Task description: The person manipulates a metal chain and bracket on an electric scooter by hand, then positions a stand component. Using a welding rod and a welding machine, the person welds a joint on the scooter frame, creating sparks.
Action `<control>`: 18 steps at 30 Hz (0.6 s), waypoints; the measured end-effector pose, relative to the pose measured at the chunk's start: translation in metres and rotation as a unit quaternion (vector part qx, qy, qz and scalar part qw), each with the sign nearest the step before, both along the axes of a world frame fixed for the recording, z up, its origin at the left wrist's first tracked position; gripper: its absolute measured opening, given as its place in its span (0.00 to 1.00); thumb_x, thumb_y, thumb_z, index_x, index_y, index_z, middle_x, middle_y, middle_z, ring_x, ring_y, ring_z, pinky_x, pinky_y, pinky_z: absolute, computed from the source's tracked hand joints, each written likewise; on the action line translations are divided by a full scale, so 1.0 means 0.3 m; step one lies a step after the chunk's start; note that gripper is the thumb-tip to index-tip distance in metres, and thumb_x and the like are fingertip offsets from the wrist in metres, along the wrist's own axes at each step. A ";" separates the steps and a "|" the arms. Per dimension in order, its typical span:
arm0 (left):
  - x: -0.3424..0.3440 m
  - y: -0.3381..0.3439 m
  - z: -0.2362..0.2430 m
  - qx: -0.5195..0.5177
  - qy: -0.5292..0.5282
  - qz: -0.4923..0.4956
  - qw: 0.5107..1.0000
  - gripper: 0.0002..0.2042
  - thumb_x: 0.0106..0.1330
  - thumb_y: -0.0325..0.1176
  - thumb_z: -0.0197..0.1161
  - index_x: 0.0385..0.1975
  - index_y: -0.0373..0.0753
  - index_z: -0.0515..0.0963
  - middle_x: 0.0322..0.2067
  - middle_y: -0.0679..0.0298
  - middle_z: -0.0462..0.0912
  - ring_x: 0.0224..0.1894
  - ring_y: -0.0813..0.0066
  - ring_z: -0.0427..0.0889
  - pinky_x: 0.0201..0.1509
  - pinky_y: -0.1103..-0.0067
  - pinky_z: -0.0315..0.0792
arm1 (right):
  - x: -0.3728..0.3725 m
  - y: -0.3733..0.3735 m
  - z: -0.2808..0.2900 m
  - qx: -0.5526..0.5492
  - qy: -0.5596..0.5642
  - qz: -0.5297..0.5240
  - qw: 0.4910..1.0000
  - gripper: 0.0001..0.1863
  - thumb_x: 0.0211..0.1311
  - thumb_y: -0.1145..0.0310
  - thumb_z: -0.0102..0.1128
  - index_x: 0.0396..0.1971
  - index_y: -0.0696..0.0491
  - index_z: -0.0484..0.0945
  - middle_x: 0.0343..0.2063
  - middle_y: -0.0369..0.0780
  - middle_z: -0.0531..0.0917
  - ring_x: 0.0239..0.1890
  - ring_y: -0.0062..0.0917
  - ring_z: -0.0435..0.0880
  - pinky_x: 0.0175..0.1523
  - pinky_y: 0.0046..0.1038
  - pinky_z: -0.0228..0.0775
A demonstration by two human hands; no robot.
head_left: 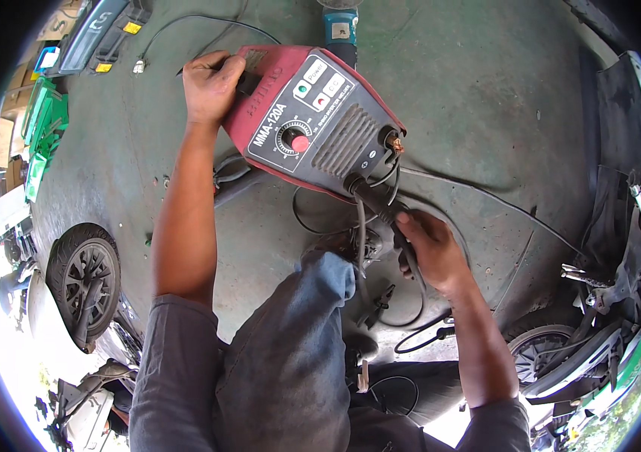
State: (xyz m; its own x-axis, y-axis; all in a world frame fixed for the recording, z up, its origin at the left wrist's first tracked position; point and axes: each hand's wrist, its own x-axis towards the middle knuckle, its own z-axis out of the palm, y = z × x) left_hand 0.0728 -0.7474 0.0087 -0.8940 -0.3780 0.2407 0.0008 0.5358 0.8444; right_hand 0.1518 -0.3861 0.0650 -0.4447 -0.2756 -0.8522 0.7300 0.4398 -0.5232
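A red and grey inverter welder is tilted in front of me, its front panel with a dial, two indicator lights and vent slots facing up. My left hand is closed round the black carrying handle at its upper left. In my right hand is a black cable plug, which meets a socket at the panel's lower edge; how far it is seated I cannot tell. Bare copper-coloured strands show at the other socket on the right. Loops of grey and black cable hang below the welder.
A teal angle grinder lies on the floor beyond the welder. A dark clamp lies among cables near my knee. Motorcycle wheels stand at left and right. Cases and green boxes line the far left.
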 end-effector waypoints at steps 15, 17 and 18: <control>-0.003 0.064 0.018 -0.075 0.026 -0.048 0.996 0.11 0.51 0.31 0.61 0.14 0.30 0.70 0.12 0.60 0.65 0.15 0.77 0.58 0.20 0.77 0.59 | 0.090 -0.174 -0.192 0.164 0.578 0.314 0.735 0.07 0.56 0.71 0.57 0.31 0.56 0.69 0.24 0.44 0.76 0.27 0.36 0.81 0.31 0.32 0.77; -0.003 0.066 0.018 -0.114 0.035 -0.064 0.991 0.12 0.50 0.30 0.61 0.13 0.31 0.67 0.11 0.60 0.64 0.15 0.75 0.56 0.20 0.77 0.58 | 0.086 -0.164 -0.208 0.116 0.577 0.278 0.759 0.10 0.60 0.68 0.59 0.34 0.57 0.70 0.22 0.46 0.77 0.24 0.42 0.81 0.30 0.37 0.75; -0.003 0.067 0.017 -0.110 0.035 -0.063 0.991 0.12 0.50 0.30 0.61 0.13 0.31 0.67 0.11 0.60 0.63 0.15 0.75 0.56 0.20 0.77 0.57 | 0.084 -0.165 -0.208 0.110 0.561 0.264 0.777 0.11 0.60 0.67 0.60 0.33 0.58 0.70 0.21 0.47 0.78 0.23 0.43 0.81 0.30 0.38 0.75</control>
